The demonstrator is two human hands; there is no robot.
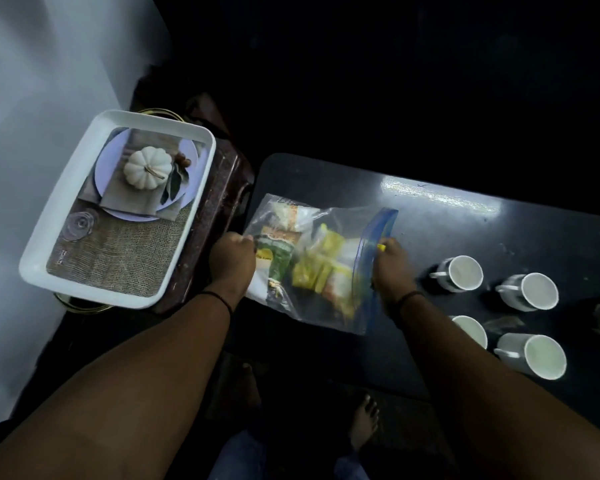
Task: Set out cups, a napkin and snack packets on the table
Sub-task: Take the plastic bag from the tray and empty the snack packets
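Observation:
A clear zip bag with a blue seal strip lies on the dark table, holding several yellow, green and orange snack packets. My left hand grips the bag's closed left end. My right hand pinches the yellow slider on the blue seal at the bag's right end. Several white cups stand on the table to the right, one of them partly hidden behind my right forearm. No napkin is clearly visible.
A white tray with a printed pumpkin picture sits on a dark brown stand left of the table. A pale wall fills the left side. My bare foot shows on the dark floor below the table's near edge.

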